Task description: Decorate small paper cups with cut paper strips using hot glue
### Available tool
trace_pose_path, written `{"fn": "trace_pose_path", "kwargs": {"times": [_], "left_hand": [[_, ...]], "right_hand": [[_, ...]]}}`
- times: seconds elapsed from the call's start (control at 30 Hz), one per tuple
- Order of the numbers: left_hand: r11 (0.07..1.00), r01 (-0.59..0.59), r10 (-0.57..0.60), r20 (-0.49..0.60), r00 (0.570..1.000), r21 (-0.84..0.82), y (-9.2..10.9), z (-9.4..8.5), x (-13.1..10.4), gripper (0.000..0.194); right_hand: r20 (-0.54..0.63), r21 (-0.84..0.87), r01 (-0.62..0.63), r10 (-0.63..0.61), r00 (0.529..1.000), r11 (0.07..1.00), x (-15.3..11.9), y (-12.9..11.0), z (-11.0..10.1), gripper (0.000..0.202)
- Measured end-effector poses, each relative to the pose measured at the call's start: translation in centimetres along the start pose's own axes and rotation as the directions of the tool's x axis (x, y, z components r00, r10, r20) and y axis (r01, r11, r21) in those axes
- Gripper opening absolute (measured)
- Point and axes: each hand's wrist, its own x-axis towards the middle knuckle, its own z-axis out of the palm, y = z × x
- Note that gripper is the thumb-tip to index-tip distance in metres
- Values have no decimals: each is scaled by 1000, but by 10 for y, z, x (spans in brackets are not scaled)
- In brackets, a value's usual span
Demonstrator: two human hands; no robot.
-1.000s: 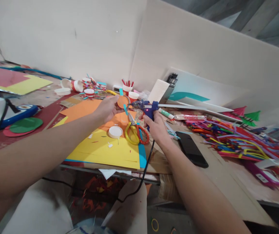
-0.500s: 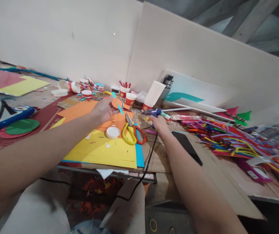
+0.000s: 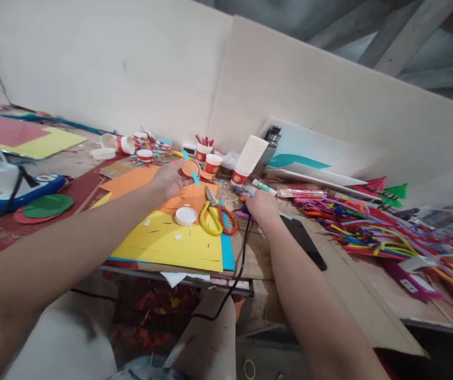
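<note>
My left hand (image 3: 170,179) holds a round orange disc (image 3: 190,169) by its edge, with light blue strips sticking out at its top and bottom. My right hand (image 3: 261,205) is closed on a dark blue tool (image 3: 245,209) with a black cord running down from it; the fingers hide much of it. Between and below the hands, yellow-and-red-handled scissors (image 3: 217,217) lie on yellow paper (image 3: 171,248), beside a white round lid (image 3: 185,216). Orange paper (image 3: 139,179) lies under my left hand.
Behind stand stacked white cups (image 3: 250,155), a dark bottle (image 3: 268,150) and a cup of red sticks (image 3: 204,152). Colourful pipe cleaners (image 3: 384,227) and a black phone (image 3: 303,243) lie right. A blue-and-white toy boat (image 3: 32,190) sits left.
My right hand has lowered and turned with the blue tool, now mostly covered by the fingers. My left hand keeps the orange disc in nearly the same place. The view has shifted slightly.
</note>
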Motion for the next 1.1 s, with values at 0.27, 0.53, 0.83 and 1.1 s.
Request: {"fn": "trace_pose_path", "kwargs": {"times": [0.27, 0.53, 0.83, 1.1], "left_hand": [[998, -45, 44, -25, 999, -51, 5, -11, 14, 20], [997, -21, 22, 9, 1000, -78, 11, -8, 11, 15], [997, -71, 71, 222, 972, -8, 0, -4, 2, 17], [996, -80, 67, 272, 960, 40, -5, -1, -4, 19]], "right_hand": [[-39, 341, 529, -551, 834, 777, -70, -79, -13, 42], [59, 449, 582, -673, 737, 677, -80, -93, -12, 26], [-257, 911, 379, -493, 831, 163, -58, -68, -7, 51], [-203, 961, 265, -441, 874, 83, -59, -70, -11, 54]]}}
